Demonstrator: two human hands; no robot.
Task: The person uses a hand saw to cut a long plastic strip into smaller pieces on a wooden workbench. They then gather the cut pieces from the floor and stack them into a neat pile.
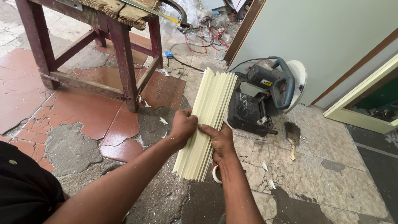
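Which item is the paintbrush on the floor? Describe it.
Start at the dark grey mitre saw standing by the pale wall panel. Just right of its base, on the cracked tiles, lies a small paintbrush: dark bristles, pale wooden handle, the only handled tool lying flat there.

Left hand (183, 124) and right hand (219, 141) wrap a bundle of cream slats (207, 120), so the bundle's middle is covered, fingers partly out of sight behind it, and a tape roll (216, 174) shows only as an arc below the right wrist. The red wooden bench (120, 45) is cut off by the top edge, w/ a saw (166, 14) on it only partly seen. The mitre saw (265, 95) has its blade hidden by the guard; small blue item (168, 54) on the floor too small to tell.
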